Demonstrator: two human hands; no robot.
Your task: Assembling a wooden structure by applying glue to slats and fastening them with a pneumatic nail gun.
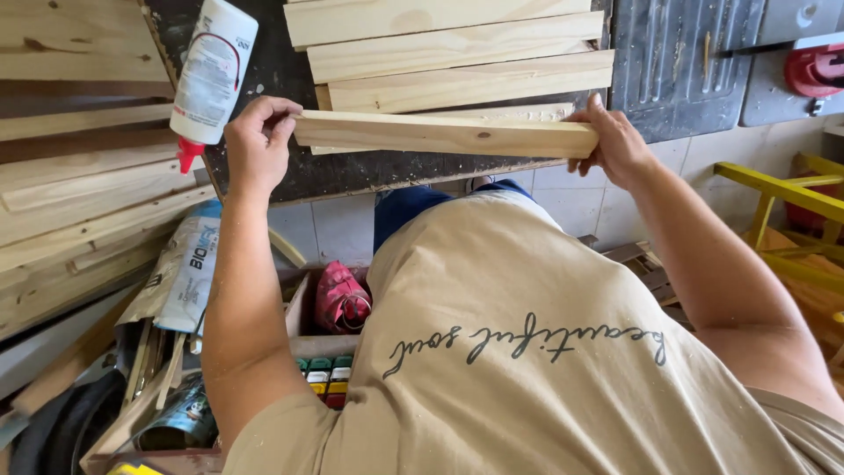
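Seen from above, a person in a beige shirt stands at a dark, worn work surface (369,171). To the left of the surface, long pale pine boards (79,176) lie stacked side by side, and below them a crumpled white paper sack (180,273) leans among scrap wood.

The left hand (257,145) is closed around two things at once: a white plastic glue bottle with a red nozzle (211,75), tipped so the nozzle points down and left, and the left end of a pale, narrow strip of planed wood (444,136). The strip runs level across the near edge of the surface, held just above it.

Behind the strip, toward the far edge of the surface, three similar light wooden strips (457,57) lie fanned out flat.

The right hand (615,145) clamps the strip's right end, fingers over the top and thumb underneath. The two hands are well apart, one at each end of the strip.

At the far right, a yellow metal frame (782,189) stands on the floor beside the surface.
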